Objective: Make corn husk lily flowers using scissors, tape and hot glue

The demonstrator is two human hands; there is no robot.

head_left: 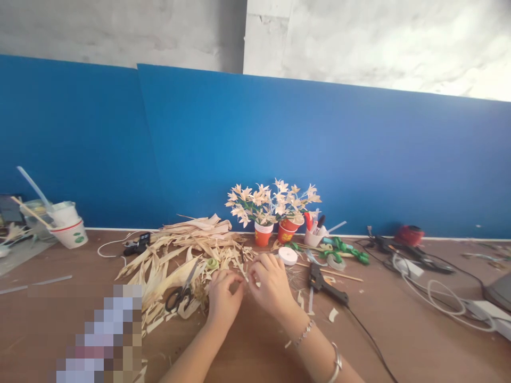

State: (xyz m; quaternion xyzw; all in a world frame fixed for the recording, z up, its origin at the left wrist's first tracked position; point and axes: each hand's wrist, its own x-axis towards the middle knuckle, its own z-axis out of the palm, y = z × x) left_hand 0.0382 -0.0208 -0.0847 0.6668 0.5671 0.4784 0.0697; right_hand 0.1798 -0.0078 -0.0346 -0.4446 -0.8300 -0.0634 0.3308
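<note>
My left hand [225,295] and my right hand [270,283] are close together above the brown table, fingertips almost meeting. Both have thumb and fingers pinched. A small pale sliver [246,277] shows between the fingertips, too small to name, and I cannot tell which hand grips it. Dried corn husks [171,266] lie heaped left of my hands, with black-handled scissors [179,298] on them. Beyond my right hand lies a white tape roll [288,256]. A black glue gun [325,284] rests to its right.
Pale husk flowers [259,198] stand in red paper cups [263,234] by the blue partition [319,138]. A white cup of pens [313,236] and green tape [347,250] are beside them. White cables [431,298] lie right; a paper cup [69,234] stands left.
</note>
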